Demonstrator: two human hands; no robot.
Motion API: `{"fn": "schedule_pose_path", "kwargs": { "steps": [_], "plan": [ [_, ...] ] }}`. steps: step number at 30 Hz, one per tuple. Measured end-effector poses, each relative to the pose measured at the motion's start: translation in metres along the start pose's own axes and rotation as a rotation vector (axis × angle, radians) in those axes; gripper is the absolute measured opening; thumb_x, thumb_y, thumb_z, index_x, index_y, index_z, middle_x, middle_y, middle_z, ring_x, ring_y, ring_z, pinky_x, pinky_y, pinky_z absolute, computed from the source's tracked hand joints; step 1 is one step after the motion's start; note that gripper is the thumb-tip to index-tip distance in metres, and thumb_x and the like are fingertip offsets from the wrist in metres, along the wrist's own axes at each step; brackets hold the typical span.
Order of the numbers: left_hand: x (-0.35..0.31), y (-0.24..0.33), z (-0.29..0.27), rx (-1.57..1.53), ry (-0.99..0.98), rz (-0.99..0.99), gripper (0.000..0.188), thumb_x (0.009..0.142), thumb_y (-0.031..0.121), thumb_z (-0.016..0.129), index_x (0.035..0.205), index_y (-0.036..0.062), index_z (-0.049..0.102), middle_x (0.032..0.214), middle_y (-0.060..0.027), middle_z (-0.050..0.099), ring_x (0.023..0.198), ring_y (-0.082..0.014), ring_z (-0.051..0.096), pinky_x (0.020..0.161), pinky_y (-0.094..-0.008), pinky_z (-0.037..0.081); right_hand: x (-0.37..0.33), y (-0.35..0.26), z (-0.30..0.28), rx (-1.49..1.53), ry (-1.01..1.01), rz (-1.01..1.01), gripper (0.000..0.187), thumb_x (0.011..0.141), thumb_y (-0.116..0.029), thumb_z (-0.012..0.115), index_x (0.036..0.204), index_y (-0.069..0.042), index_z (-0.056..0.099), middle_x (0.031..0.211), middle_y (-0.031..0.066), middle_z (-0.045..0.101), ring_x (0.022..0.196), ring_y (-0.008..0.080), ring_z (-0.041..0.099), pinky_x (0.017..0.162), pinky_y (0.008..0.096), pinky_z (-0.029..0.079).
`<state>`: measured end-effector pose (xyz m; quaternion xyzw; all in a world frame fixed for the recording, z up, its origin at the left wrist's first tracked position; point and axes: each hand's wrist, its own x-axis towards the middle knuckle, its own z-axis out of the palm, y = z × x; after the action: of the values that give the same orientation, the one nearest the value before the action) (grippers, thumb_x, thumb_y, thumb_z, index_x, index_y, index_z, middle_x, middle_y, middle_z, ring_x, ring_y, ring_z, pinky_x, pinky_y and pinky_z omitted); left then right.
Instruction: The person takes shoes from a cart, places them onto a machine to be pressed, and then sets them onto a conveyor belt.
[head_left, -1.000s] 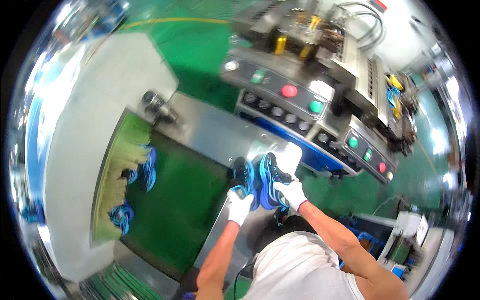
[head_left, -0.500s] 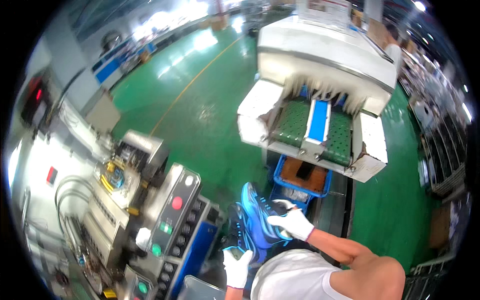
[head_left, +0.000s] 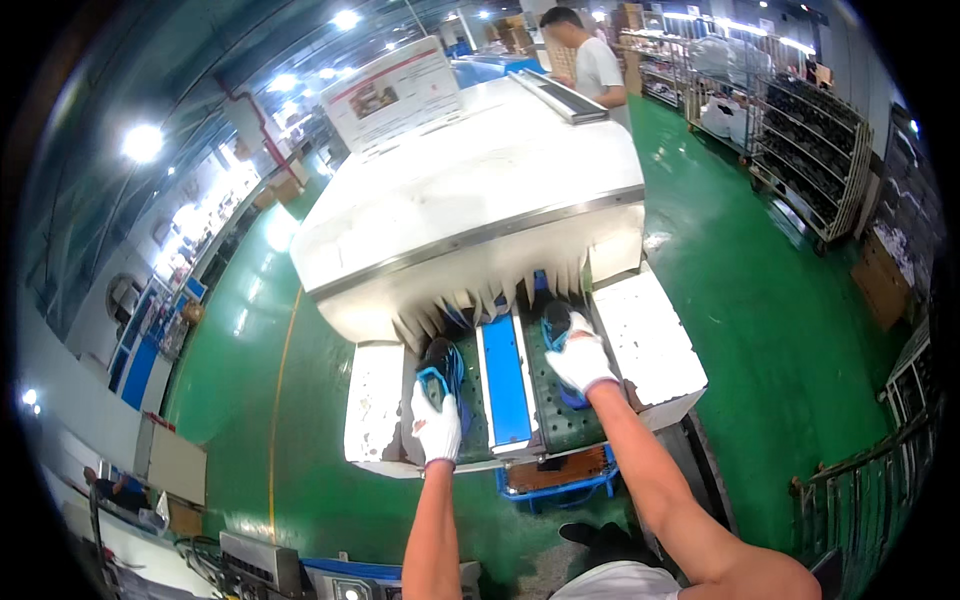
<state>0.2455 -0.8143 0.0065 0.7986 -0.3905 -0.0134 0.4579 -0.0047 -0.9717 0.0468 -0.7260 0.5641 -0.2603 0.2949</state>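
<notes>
My left hand (head_left: 437, 428), in a white glove, grips the heel end of a black and blue sports shoe (head_left: 441, 358) on the left belt lane. My right hand (head_left: 580, 362), also gloved, is closed over the rear of the matching shoe (head_left: 556, 326) on the right lane. Both toes point toward the hanging strip curtain (head_left: 470, 306) of a white tunnel machine (head_left: 470, 190). A blue strip (head_left: 507, 380) divides the two perforated green belts (head_left: 567, 425). Glove and fingers hide part of each shoe.
White side housings (head_left: 380, 400) flank the belts. Below the outlet sits a blue basket (head_left: 558, 490). A person (head_left: 595, 65) stands beyond the machine. Wheeled racks (head_left: 812, 150) stand at right, a metal railing (head_left: 860, 480) nearer. Control equipment (head_left: 262, 560) is at lower left.
My hands and both shoes have moved from beside the control panel up onto the belt lanes, one shoe per lane. The view has swung from the panel toward the tunnel machine.
</notes>
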Motion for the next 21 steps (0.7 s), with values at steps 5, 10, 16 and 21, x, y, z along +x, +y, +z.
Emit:
{"fn": "schedule_pose_path", "kwargs": {
  "steps": [5, 10, 16, 21],
  "plan": [
    [-0.003, 0.043, 0.014, 0.026, -0.153, -0.014, 0.077, 0.094, 0.025, 0.071, 0.155, -0.0043, 0.034, 0.151, -0.027, 0.047, 0.137, -0.0394, 0.051, 0.113, -0.0448, 0.041, 0.032, 0.022, 0.004, -0.111, 0.265, -0.227, 0.087, 0.088, -0.039, 0.073, 0.152, 0.005, 0.035, 0.148, 0.0296, 0.048, 0.141, 0.0466, 0.044, 0.116, 0.0504, 0.04],
    [-0.195, -0.069, -0.102, -0.169, -0.14, -0.294, 0.068, 0.094, 0.018, 0.072, 0.15, -0.0062, 0.041, 0.142, -0.0248, 0.058, 0.129, -0.0349, 0.059, 0.108, -0.0415, 0.047, -0.172, -0.062, 0.075, 0.59, -0.249, -0.64, 0.061, 0.087, -0.012, 0.077, 0.142, 0.002, 0.052, 0.137, 0.0257, 0.06, 0.131, 0.0389, 0.058, 0.11, 0.0444, 0.047],
    [-0.56, -0.161, -0.196, 0.335, -0.129, -1.204, 0.055, 0.092, 0.04, 0.057, 0.134, 0.0048, 0.062, 0.133, -0.0257, 0.065, 0.126, -0.0387, 0.061, 0.109, -0.0468, 0.047, -0.312, 0.046, 0.213, 0.191, -1.369, -0.419, 0.066, 0.092, -0.013, 0.073, 0.147, 0.007, 0.043, 0.148, 0.0282, 0.053, 0.135, 0.0337, 0.057, 0.112, 0.0423, 0.047],
    [-0.9, -0.08, -0.288, 0.319, 0.916, -1.823, 0.048, 0.088, 0.036, 0.066, 0.127, 0.0079, 0.066, 0.128, -0.0206, 0.069, 0.124, -0.0368, 0.063, 0.105, -0.0477, 0.05, -0.36, 0.118, 0.258, -0.454, -1.513, -0.833, 0.047, 0.084, -0.023, 0.078, 0.116, 0.009, 0.066, 0.103, 0.0225, 0.074, 0.086, 0.0254, 0.071, 0.076, 0.0384, 0.058]
  ]
}}
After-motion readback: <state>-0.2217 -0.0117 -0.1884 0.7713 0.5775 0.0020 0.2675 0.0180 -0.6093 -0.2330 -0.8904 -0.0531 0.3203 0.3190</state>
